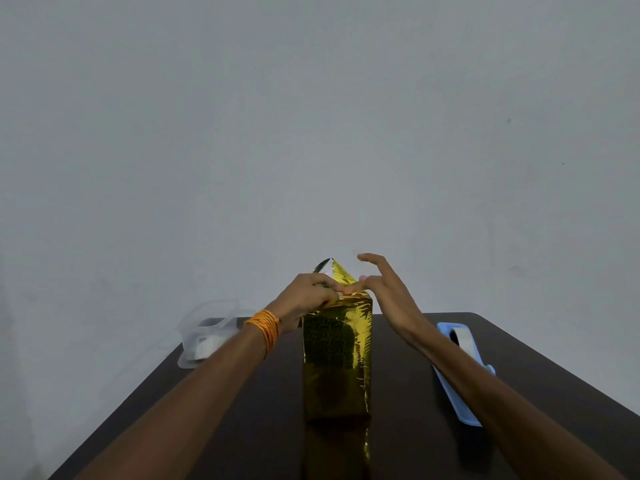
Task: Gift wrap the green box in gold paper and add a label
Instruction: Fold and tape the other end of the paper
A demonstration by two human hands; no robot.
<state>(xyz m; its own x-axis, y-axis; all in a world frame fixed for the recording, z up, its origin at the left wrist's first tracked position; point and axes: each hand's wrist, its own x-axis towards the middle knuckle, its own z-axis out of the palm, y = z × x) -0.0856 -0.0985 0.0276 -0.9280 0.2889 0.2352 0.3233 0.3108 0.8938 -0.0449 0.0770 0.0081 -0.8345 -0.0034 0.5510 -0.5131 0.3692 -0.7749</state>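
The left hand (308, 292), with a band of orange thread (266, 329) round its wrist, has its fingers curled over the top left edge of the shiny gold foil wrapping paper (337, 358) and pinches the fold there. The right hand (384, 289) grips nothing: its fingers are spread and mostly straight, and a fingertip or the thumb touches the top edge of the paper just beside the left hand's fingers. The paper stands as a tall upright block in the middle of the dark brown wooden table (415, 427), between the two forearms. The green box is taken to be inside, since no green surface shows. The near face and both visible sides are covered and look fairly smooth, so the wrap around the body seems done. The top end is still open work: a pointed triangular flap of gold paper (334, 271), silver on its inner side, stands up behind the fingers and is not yet folded down. Whether any tape holds the seams cannot be told. A light blue plastic tape dispenser with a pale roll (457, 341) lies to the right, partly under the right forearm. A clear plastic container (204, 330) with something white in it sits to the left at the table's edge. No label shows on the package, so closing the top, taping it and labelling appear to remain.
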